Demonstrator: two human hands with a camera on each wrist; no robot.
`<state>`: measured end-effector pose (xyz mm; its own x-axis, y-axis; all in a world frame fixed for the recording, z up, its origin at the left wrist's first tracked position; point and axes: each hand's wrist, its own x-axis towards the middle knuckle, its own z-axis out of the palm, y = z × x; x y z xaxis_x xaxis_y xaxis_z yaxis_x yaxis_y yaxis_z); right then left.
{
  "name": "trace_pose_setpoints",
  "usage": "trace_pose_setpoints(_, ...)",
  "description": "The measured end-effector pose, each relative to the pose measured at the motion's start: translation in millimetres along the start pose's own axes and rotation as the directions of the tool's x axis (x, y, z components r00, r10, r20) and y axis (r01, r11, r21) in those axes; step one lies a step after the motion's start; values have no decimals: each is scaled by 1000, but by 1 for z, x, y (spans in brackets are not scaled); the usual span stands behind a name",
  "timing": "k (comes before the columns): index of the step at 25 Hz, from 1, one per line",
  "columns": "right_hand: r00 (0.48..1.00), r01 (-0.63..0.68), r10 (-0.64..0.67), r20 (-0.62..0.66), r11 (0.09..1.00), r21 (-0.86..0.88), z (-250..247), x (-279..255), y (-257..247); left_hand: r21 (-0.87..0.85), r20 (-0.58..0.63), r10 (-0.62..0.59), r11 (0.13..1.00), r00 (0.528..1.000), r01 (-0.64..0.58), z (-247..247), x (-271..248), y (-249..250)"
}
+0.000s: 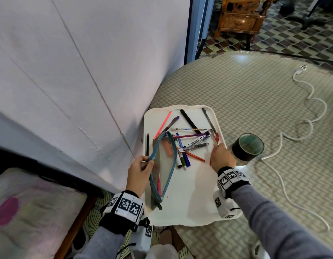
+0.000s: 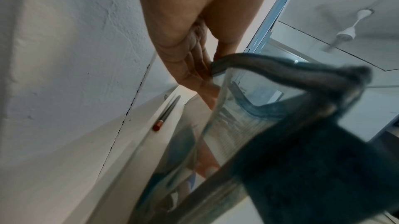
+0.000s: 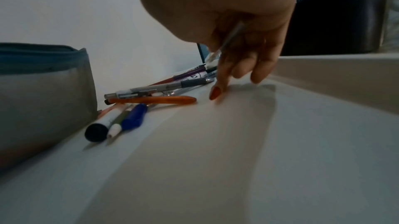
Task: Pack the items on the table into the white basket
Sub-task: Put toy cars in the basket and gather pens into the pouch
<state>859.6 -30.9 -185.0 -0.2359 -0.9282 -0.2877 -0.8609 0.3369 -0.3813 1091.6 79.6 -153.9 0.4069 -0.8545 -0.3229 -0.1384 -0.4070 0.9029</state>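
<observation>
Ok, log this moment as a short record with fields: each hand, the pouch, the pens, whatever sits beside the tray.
left hand: grips the rim of the pencil pouch, holding its mouth open
right hand: holds a clear pen, fingertips down on the white tray
pouch: blue-edged, see-through, unzipped, on the tray
loose pens: heaped on the tray beyond the pouch
tape roll: dark, off the tray's right edge

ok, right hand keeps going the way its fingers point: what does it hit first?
Probably the tangle of pens just past the fingertips of the right hand, which already holds a clear pen. Depth is unclear; the fingers may touch the white tray first.
</observation>
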Motion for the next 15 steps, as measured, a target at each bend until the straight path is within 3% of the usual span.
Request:
trace_pose_setpoints(4, 996, 48, -47, -76, 999, 5, 9, 3, -5, 10, 5, -7, 1000, 1000, 7, -2, 0, -3)
trace_pose_setpoints(6, 998, 43, -39, -52, 997, 66, 11, 1, -5, 15, 3, -5, 1000, 1000, 5, -3, -1, -4)
trace_pose_setpoints(9, 1000, 1, -3, 27, 997, 78, 12, -5, -4, 6, 11, -6, 1000, 1000, 6, -1, -4, -3)
trace_pose_setpoints(15, 986, -166, 158, 51, 950, 266, 11, -9, 2, -14, 17, -5, 1000, 1000, 5, -2, -7, -4)
